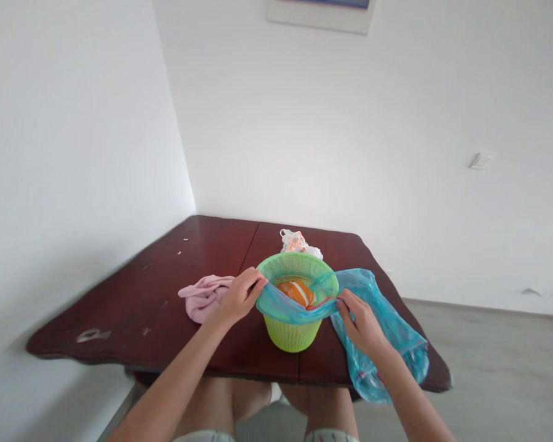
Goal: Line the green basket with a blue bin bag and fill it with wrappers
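Dark wood table [142, 294] in white corner | both hands' fingers [253, 283] pinch blue bag [373, 307] over green basket [295, 337]

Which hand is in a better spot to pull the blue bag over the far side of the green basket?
Probably the right hand. It pinches the blue bag by its red drawstring, with the loose bag beside it. The left hand only pins the bag's edge at the green basket rim.

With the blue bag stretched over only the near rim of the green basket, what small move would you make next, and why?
Probably draw the bag's edge toward the far rim of the basket. The left hand and right hand pinch it at the near rim only, the far rim is bare, and most of the bag trails over the table.
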Available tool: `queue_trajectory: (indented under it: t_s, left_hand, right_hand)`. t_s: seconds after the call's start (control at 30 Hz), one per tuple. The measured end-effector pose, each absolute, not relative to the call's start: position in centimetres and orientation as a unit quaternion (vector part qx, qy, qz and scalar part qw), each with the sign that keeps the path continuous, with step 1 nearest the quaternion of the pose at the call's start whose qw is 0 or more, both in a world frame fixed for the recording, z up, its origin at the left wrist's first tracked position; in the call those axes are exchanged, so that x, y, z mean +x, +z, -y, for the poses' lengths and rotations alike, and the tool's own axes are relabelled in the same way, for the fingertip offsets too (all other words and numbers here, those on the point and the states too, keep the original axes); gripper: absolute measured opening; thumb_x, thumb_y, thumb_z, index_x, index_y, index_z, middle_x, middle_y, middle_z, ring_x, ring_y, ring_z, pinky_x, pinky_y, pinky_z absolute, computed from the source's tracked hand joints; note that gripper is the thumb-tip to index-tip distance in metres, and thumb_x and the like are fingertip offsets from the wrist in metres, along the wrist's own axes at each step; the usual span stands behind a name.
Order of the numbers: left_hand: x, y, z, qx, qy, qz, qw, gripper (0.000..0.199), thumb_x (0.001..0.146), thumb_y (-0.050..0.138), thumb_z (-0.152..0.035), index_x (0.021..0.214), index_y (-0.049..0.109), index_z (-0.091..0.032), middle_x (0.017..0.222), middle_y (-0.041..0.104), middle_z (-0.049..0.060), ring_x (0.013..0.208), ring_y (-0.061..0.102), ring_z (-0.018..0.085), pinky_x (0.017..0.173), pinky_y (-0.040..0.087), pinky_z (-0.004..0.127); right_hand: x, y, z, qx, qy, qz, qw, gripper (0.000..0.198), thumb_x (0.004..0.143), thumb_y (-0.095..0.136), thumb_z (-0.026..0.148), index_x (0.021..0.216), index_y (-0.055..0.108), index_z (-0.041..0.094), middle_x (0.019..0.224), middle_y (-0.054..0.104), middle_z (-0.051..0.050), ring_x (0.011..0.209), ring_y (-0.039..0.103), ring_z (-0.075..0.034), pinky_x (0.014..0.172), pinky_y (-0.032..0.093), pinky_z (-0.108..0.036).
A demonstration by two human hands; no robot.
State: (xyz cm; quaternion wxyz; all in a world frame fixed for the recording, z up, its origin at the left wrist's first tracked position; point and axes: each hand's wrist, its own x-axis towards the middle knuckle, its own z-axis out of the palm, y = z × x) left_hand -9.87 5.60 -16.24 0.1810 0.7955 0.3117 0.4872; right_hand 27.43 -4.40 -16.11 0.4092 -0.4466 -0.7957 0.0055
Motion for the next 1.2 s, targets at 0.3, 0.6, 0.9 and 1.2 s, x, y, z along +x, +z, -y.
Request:
queue_trajectory:
  t_s: [0.3, 0.6, 0.9, 1.2]
  left_hand:
    - [-8.9, -14.3, -5.9, 0.775, 0.413, -0.363, 0.312, 0.052, 0.119, 0.060, -0.062, 0.086, 0.062, -0.021, 0.078, 0.057, -0.002, 0.073, 0.052, 0.018, 0.068, 0.036, 0.030]
    - [-9.1, -16.5, -5.2, 0.758, 0.482, -0.356, 0.260, 0.057, 0.120, 0.052, -0.067, 0.088, 0.064, -0.022, 0.078, 0.061, 0.000, 0.072, 0.056, 0.019, 0.070, 0.041, 0.031]
    - [-8.1, -16.0, -3.1, 0.778, 0.498, -0.331, 0.194, 0.053, 0.124, 0.052, -0.060, 0.090, 0.066, -0.023, 0.084, 0.068, 0.002, 0.076, 0.061, 0.021, 0.075, 0.046, 0.034]
    - [-7.8, -16.0, -1.5, 0.811, 0.469, -0.305, 0.169, 0.046, 0.125, 0.056, -0.051, 0.092, 0.069, -0.023, 0.084, 0.069, 0.001, 0.077, 0.063, 0.021, 0.076, 0.045, 0.035]
  right_hand:
    - [27.6, -15.5, 6.4, -0.405, -0.094, 0.822, 0.391, 0.023, 0.113, 0.054, 0.010, 0.097, 0.061, 0.025, 0.088, 0.068, -0.004, 0.078, 0.065, -0.021, 0.071, 0.052, -0.034]
    - [27.8, -18.0, 8.7, -0.421, -0.198, 0.742, 0.483, 0.027, 0.105, 0.063, 0.006, 0.120, 0.074, 0.025, 0.142, 0.080, -0.016, 0.126, 0.077, -0.035, 0.100, 0.068, -0.056]
    - [26.9, -15.9, 10.1, -0.404, -0.110, 0.749, 0.514, 0.034, 0.110, 0.059, 0.003, 0.128, 0.075, 0.026, 0.109, 0.083, -0.010, 0.098, 0.078, -0.028, 0.083, 0.067, -0.043]
    - [27.5, -17.4, 10.7, -0.463, 0.002, 0.770, 0.439, 0.020, 0.119, 0.057, 0.014, 0.111, 0.068, 0.027, 0.106, 0.076, -0.006, 0.099, 0.073, -0.024, 0.088, 0.063, -0.037]
